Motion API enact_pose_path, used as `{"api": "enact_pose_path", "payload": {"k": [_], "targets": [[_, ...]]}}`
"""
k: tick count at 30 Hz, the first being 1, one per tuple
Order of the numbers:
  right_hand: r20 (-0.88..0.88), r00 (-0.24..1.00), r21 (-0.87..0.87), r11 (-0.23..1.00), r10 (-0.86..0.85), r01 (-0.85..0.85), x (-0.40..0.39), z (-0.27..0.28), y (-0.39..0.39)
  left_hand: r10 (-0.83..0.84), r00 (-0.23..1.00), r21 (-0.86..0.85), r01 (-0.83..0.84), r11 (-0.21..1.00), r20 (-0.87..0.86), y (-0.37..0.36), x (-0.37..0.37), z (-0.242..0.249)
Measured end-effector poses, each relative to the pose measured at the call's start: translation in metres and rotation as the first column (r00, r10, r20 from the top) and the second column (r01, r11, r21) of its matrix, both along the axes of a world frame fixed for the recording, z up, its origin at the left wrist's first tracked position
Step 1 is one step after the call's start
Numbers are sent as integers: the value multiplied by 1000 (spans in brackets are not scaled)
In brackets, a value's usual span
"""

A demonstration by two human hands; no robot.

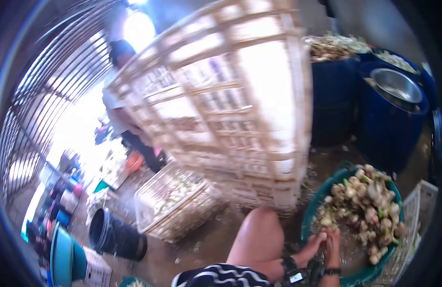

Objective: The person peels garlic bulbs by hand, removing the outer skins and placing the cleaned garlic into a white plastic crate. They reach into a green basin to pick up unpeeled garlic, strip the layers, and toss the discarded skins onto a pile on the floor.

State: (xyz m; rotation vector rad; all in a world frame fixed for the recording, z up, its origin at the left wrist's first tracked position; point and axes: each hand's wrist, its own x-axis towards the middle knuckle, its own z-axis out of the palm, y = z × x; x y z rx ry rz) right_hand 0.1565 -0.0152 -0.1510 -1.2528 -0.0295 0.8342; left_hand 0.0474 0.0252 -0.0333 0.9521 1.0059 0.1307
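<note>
A round green basin sits at the lower right, with many pale garlic bulbs heaped toward its far and right side. My left hand and my right hand meet over its near left part, their fingers closed and almost touching. Between the fingertips shows a small pale piece of garlic; its exact shape is blurred. More bulbs lie just beyond my fingers. Straps circle both wrists, and a small device is on the left one.
A tall stack of white slatted crates rises ahead, beside a low crate of pale produce. Blue barrels stand right, one topped by a metal bowl. A dark bucket leans left. A person stands behind the crates.
</note>
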Motion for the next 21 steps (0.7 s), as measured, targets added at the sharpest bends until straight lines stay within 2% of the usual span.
{"api": "enact_pose_path", "payload": {"k": [1, 2, 3, 4, 5, 6, 7, 8, 9, 10, 11, 12, 13, 15, 18, 19, 20, 21], "targets": [[37, 999, 321, 947, -29, 15, -13, 11, 2, 16, 996, -89, -7, 996, 91, 2, 2, 26], [132, 968, 287, 943, -215, 170, -34, 39, 6, 38, 995, -94, -30, 995, 90, 3, 0, 15], [234, 888, 272, 903, -396, 331, -49, 69, 3, -13, 984, 1, 13, 1000, 176, 1, 3, -5], [238, 890, 270, 907, -388, 324, -48, 81, -12, -77, 964, 102, 52, 993, 255, -2, 4, -22], [679, 720, 50, 988, -143, 149, -44, 92, -28, -71, 964, 102, 46, 994, 257, -5, 2, -31], [911, 371, -228, 970, 181, 85, -45, 103, -42, -143, 951, 262, 69, 963, 273, -6, -1, -38], [912, 368, -226, 970, 180, 86, -53, 117, -54, -218, 936, 415, 88, 906, 277, -6, -3, -40], [808, 461, -426, 904, 368, 24, -63, 133, -63, -253, 931, 455, 111, 883, 264, -2, -4, -40], [658, 532, -601, 798, 533, -56, -71, 142, -69, -256, 928, 461, 107, 881, 272, -1, -9, -17], [666, 524, -599, 799, 531, -48, -77, 140, -73, -403, 901, 578, 244, 779, 163, -1, -17, 12], [726, 549, -494, 870, 415, -4, -84, 133, -79, -523, 852, 668, 368, 646, 36, -3, -23, 32], [770, 566, -381, 924, 294, 38, -89, 131, -84, -518, 854, 674, 356, 648, 47, -6, -23, 31], [778, 554, -379, 925, 296, 38, -93, 137, -85, -540, 840, 678, 365, 638, 55, -8, -20, 22], [769, 512, -528, 832, 383, 171, -104, 149, -86, -560, 826, 693, 363, 623, 71, -11, -16, 9], [765, 542, -494, 857, 349, 145, -85, 97, -100, -574, 815, 631, 403, 662, 82, -11, -12, -5], [773, 537, -484, 862, 340, 152, -91, 105, -102, -593, 796, 503, 466, 728, 121, -8, -11, -9], [461, 886, -218, 974, 43, 66, -99, 114, -107, -606, 779, 362, 524, 771, 163, -6, -8, -13], [-53, 991, 79, 988, -125, 129, -106, 124, -109, -610, 775, 373, 523, 766, 165, -8, -5, -17]]}}
